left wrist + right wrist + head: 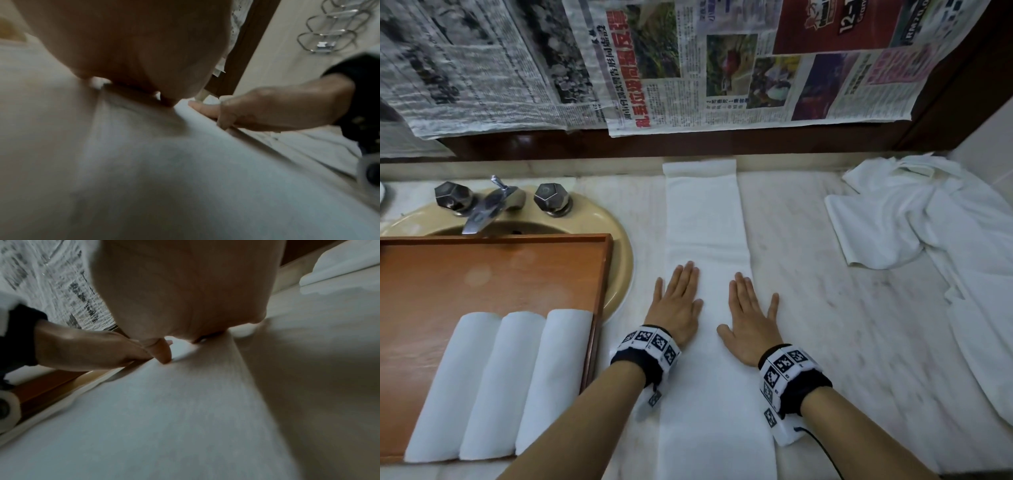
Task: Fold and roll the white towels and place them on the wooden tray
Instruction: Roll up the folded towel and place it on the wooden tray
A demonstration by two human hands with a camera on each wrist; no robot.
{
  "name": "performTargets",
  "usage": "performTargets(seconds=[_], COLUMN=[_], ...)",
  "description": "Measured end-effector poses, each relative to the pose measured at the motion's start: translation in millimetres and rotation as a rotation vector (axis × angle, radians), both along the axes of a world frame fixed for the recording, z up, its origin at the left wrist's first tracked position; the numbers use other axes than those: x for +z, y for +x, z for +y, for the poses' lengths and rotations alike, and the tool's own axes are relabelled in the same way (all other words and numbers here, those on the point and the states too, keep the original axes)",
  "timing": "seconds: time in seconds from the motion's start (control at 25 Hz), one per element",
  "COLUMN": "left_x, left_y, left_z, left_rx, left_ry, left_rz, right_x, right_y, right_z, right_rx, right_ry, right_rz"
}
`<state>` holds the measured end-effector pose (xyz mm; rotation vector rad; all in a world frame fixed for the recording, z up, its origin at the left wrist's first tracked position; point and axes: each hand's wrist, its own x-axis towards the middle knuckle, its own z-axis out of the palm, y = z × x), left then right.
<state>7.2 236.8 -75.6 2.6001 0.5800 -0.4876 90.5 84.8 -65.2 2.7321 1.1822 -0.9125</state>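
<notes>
left hand (131, 48) flat on towel (164, 178), right hand (273, 110) beside

Three rolled towels (496, 383) lie in the tray (493, 274), left of the folded towel (705, 222).

The light is dim and soft all over. The head view is fairly sharp near the long white towel (709, 240), but the newspaper (482, 68) above it bends and smears toward the edges. Both wrist views are dark, grainy and blurry. The palm close to each wrist camera is a big fuzzy shape in shadow.
</notes>
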Motion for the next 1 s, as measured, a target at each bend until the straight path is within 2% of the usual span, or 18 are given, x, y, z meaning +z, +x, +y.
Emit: performTargets(seconds=[0.32,0.4,0.48,0.52,0.6,0.64,0.72,0.76,0.8,0.92,0.96,1.0], left_x=[9.6,22.3,25.9,22.5,9.7,0.3,-2.3,-0.1,4.8,2.7,-2.2,-7.1], left_y=[64.5,66.3,44.1,23.8,-26.1,-44.9,-61.9,-63.1,-63.9,-79.2,-91.1,-104.1], left_z=[46.8,41.4,13.6,-5.4,-30.3,-31.7,-22.7,-21.6,-30.6,-75.2,-78.2,-76.0], left_rx=[-0.005,0.042,0.035,-0.028,-0.078,0.017,0.37,0.42,0.369,-0.033,-0.078,-0.033], left_ry=[0.056,0.079,0.069,0.067,0.043,0.027,-0.016,-0.031,-0.022,0.028,0.043,0.071], left_rz=[0.168,0.133,0.025,-0.017,-0.023,-0.011,0.033,0.06,0.036,-0.081,-0.063,-0.036], right_x=[9.5,17.7,15.2,11.5,2.0,-2.9,-3.1,-1.4,1.4,-4.6,-8.7,-12.0], right_y=[62.5,59.6,34.6,19.3,-1.2,-1.7,-0.1,-4.9,-18.0,-68.2,-72.2,-70.4], right_z=[49.4,52.8,39.4,26.3,-8.3,-23.5,-45.7,-49.6,-51.3,-59.6,-66.7,-76.6], right_rx=[0.004,-0.001,0.047,0.086,0.082,0.009,-0.216,-0.264,-0.226,0.077,0.081,0.007], right_ry=[-0.107,-0.106,-0.055,-0.029,-0.016,-0.023,-0.042,-0.044,-0.013,0.048,0.039,0.024], right_rz=[0.025,0.024,0.004,-0.01,-0.006,-0.005,-0.018,-0.023,-0.034,-0.032,-0.031,-0.047])
